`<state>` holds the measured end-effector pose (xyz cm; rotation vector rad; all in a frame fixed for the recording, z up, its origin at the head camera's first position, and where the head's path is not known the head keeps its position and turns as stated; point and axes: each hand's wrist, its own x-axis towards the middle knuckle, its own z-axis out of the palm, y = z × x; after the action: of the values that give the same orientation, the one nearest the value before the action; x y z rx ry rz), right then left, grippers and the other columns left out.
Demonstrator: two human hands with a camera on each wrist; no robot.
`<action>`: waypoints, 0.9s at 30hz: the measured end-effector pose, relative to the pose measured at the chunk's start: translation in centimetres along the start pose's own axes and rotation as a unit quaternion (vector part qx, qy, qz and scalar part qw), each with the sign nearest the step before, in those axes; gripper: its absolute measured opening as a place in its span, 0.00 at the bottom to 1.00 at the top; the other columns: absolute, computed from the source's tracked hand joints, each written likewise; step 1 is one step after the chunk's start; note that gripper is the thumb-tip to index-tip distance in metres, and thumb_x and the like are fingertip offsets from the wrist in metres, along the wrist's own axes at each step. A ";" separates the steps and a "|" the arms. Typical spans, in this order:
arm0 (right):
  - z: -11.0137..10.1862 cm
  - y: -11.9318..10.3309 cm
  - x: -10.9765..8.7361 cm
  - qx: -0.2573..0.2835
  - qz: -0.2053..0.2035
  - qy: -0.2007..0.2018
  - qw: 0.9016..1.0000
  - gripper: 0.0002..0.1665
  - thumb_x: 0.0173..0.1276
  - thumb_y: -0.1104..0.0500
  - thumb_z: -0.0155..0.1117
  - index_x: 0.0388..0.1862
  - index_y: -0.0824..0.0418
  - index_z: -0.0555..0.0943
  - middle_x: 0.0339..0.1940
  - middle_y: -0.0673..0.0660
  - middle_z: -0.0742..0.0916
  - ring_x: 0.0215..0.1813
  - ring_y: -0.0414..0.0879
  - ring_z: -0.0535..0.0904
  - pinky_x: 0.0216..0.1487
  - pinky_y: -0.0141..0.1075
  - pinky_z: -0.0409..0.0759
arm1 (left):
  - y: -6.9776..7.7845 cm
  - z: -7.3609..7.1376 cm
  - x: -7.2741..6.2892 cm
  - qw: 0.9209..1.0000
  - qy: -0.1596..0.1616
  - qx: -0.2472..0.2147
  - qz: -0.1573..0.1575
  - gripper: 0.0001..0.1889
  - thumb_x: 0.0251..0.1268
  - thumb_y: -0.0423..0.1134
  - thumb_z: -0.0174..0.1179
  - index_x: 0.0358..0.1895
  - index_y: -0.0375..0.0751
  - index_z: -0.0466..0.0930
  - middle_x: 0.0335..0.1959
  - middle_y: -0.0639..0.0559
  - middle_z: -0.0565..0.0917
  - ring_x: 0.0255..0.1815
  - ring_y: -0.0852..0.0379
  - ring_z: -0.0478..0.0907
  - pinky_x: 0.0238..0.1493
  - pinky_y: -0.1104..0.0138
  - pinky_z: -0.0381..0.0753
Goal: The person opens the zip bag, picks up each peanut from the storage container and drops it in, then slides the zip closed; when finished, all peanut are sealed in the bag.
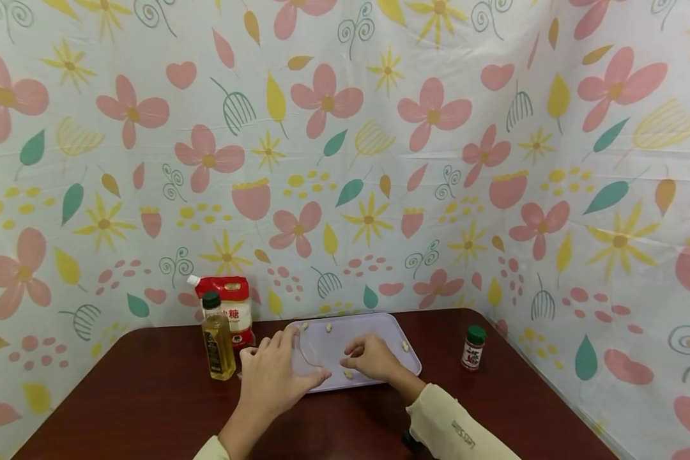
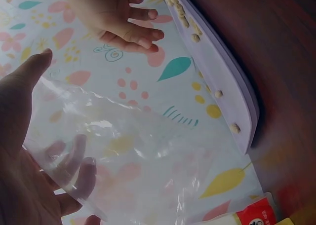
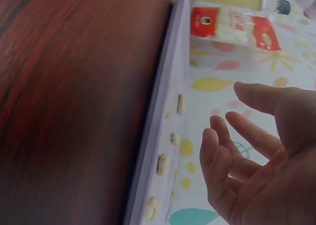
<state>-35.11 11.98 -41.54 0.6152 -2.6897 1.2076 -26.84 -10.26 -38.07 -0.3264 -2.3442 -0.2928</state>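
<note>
A clear plastic bag [image 2: 133,131] hangs from my left hand [image 1: 276,374], its rim stretched between the thumb and the curled fingers, which show through the film in the left wrist view. Over the lavender tray [image 1: 374,322] hovers my right hand [image 1: 374,358], fingers loosely bent, with nothing visible between thumb and fingertips [image 3: 242,89]. Several pale peanuts in their shells lie scattered on the tray, among them one peanut [image 1: 405,346] by the right rim and another peanut [image 1: 329,328] near the back. Part of the tray is hidden behind both hands.
Left of the tray stands an oil bottle [image 1: 218,345] with a dark cap, before a red and white sugar pouch [image 1: 238,306]. A green-capped seasoning jar [image 1: 473,348] stands to the right on the dark wooden table [image 1: 167,409]. A small black object [image 1: 412,441] shows by the right sleeve.
</note>
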 end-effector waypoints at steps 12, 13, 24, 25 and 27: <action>0.8 0.7 0.0 -0.085 0.027 -0.028 0.996 0.10 0.53 0.56 0.78 0.28 0.59 0.86 0.27 0.49 0.87 0.30 0.42 0.80 0.29 0.40 0.78 | 0.3 0.4 0.0 1.000 0.023 -0.001 -0.001 0.52 0.35 0.79 0.66 0.58 0.42 0.77 0.42 0.51 0.80 0.34 0.51 0.74 0.31 0.53 0.65; 0.9 0.7 -0.1 -0.094 0.032 -0.027 0.995 0.10 0.52 0.55 0.78 0.27 0.58 0.86 0.26 0.49 0.86 0.29 0.42 0.80 0.29 0.40 0.77 | 0.2 0.5 0.0 1.000 0.022 0.000 -0.002 0.52 0.35 0.80 0.65 0.58 0.42 0.77 0.42 0.50 0.80 0.35 0.51 0.74 0.31 0.54 0.65; 1.7 0.7 0.2 -0.134 0.044 -0.029 0.990 0.06 0.53 0.58 0.76 0.27 0.57 0.86 0.24 0.46 0.84 0.27 0.40 0.76 0.26 0.39 0.75 | 0.1 0.9 -0.2 0.999 0.041 0.003 0.004 0.49 0.37 0.79 0.65 0.59 0.45 0.76 0.40 0.52 0.80 0.33 0.52 0.73 0.32 0.53 0.63; 1.8 0.7 0.3 -0.135 0.046 -0.029 0.989 0.06 0.53 0.58 0.76 0.27 0.57 0.86 0.23 0.46 0.84 0.26 0.40 0.76 0.26 0.38 0.75 | 0.1 0.9 -0.2 0.999 0.042 0.002 0.005 0.49 0.38 0.79 0.64 0.59 0.45 0.75 0.40 0.52 0.79 0.32 0.53 0.73 0.33 0.53 0.63; 1.8 0.8 0.4 -0.134 0.050 -0.028 0.989 0.05 0.52 0.60 0.75 0.26 0.57 0.85 0.22 0.45 0.84 0.26 0.40 0.76 0.25 0.39 0.75 | 0.1 1.0 -0.1 0.999 0.043 -0.001 0.008 0.49 0.38 0.79 0.64 0.59 0.46 0.75 0.39 0.53 0.79 0.31 0.54 0.72 0.33 0.53 0.63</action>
<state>-35.74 10.98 -43.13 0.4880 -2.8907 0.8372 -27.35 -9.84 -38.86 -0.3262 -2.2569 -0.2950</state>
